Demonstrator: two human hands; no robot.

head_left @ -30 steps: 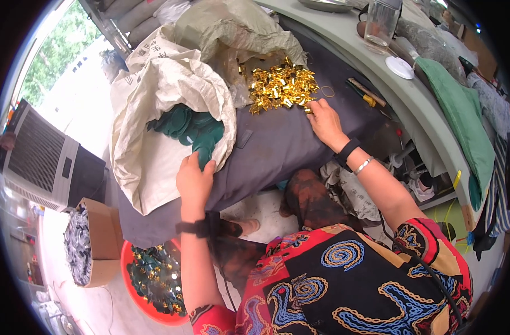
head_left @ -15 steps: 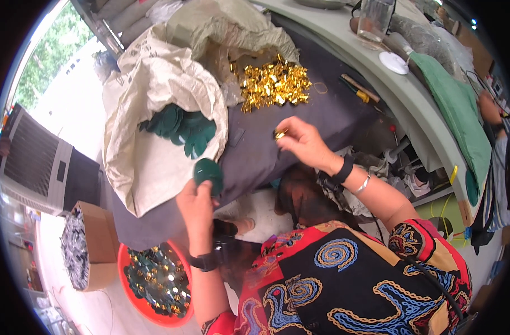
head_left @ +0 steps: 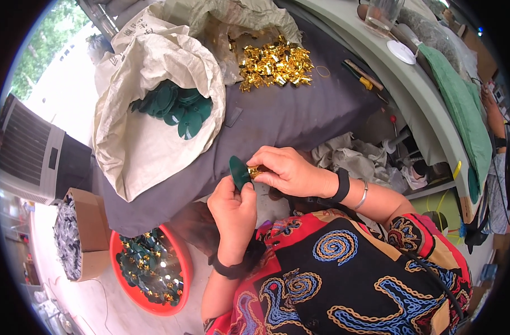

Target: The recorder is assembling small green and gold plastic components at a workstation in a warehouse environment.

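My left hand (head_left: pixel 232 209) pinches a dark green plastic disc (head_left: pixel 240 172) between thumb and fingers, tilted nearly edge-on. My right hand (head_left: pixel 286 170) is closed on a small shiny gold clip-like piece (head_left: pixel 255 171), which meets the face of the disc. Fingertips hide part of both pieces. Beyond my left hand, an open cream woven sack (head_left: pixel 154 151) holds more green discs (head_left: pixel 179 109). A pile of gold pieces (head_left: pixel 277 64) spills from a second sack (head_left: pixel 249 19) at the back of the dark cloth.
A red-orange basin (head_left: pixel 187 262) of green discs with gold pieces stands at lower left, beside a cardboard box (head_left: pixel 91 234) and a grey appliance (head_left: pixel 31 151). Yellow-handled pliers (head_left: pixel 362 80) lie on the dark cloth (head_left: pixel 260 125). A pale table (head_left: pixel 428 106) curves along the right.
My hands have come together in front of me. The gold piece, previously apart in my right hand, now touches the green disc, which has turned nearly edge-on.
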